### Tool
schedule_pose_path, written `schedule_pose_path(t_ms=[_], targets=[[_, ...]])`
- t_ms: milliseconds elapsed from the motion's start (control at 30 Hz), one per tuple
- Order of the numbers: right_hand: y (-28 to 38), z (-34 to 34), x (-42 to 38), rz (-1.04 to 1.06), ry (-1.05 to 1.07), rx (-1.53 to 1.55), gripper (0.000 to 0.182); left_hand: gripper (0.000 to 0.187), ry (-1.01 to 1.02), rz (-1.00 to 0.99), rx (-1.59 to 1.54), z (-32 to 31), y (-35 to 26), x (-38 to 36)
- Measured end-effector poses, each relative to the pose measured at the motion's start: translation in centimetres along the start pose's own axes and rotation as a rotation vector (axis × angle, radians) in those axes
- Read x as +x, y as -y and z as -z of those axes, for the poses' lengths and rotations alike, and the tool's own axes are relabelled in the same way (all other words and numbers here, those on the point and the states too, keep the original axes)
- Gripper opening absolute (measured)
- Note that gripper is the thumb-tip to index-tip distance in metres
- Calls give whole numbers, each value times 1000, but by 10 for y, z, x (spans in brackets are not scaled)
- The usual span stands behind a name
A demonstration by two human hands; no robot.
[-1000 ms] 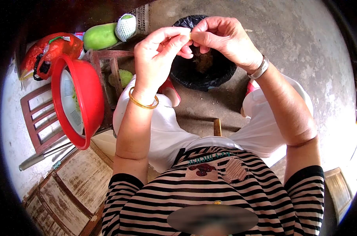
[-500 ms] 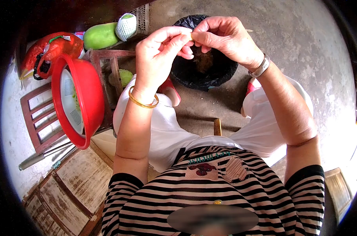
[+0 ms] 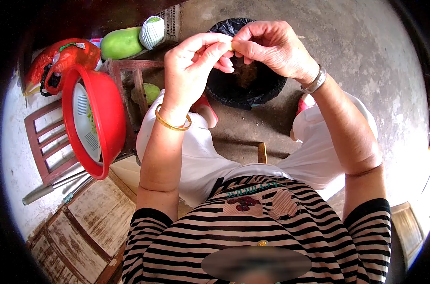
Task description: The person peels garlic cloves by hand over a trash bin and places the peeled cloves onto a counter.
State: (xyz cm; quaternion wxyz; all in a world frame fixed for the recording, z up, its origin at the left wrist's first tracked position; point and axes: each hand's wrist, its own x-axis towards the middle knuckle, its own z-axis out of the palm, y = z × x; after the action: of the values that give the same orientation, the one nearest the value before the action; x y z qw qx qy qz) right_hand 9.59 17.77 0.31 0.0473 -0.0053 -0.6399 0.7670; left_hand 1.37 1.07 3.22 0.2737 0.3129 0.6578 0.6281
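Scrap [image 3: 232,46], seemingly between both hands [image 3: 194,59] [image 3: 275,48]

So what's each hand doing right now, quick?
Left hand: closed, thumb and finger pinching a tiny pale-yellow piece.
Right hand: closed too, fingertips pinching the same piece, above the round bin lined with black plastic.

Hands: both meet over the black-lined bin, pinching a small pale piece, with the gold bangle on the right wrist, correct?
Wrong wrist: the head view shows the gold bangle on the left. The rest holds: left hand and right hand meet over the black-lined bin, pinching a small pale piece.
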Motion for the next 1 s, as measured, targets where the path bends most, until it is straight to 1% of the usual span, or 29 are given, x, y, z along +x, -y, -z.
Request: schedule_pose_path(t_ms=[100,200,300,400,500,600,700,767,1000], targets=[[-5,-1,0,41,-16,-27,16,13,-17,3,-28,-3,0,0],[-7,-2,-2,77,-97,-229,14,13,-38,6,1,-5,4,0],[-1,-6,-3,137,-155,-353,12,13,-50,18,30,-6,4,0],[-2,-7,-5,181,-170,-456,11,14,-51,17,54,-7,3,0],[-1,-7,-5,221,-190,-487,10,14,-49,12,48,-8,3,0],[-4,-10,-4,171,-255,-377,10,15,-40,2,4,-6,3,1],[-9,-10,-3,151,-278,-292,12,17,-38,-10,-7,-6,2,1],[-11,-9,-3,142,-268,-238,14,21,-34,-16,32,-7,-1,0],[-5,-8,-1,82,-177,-65,18,20,-80,-12,-15,-3,1,1]])
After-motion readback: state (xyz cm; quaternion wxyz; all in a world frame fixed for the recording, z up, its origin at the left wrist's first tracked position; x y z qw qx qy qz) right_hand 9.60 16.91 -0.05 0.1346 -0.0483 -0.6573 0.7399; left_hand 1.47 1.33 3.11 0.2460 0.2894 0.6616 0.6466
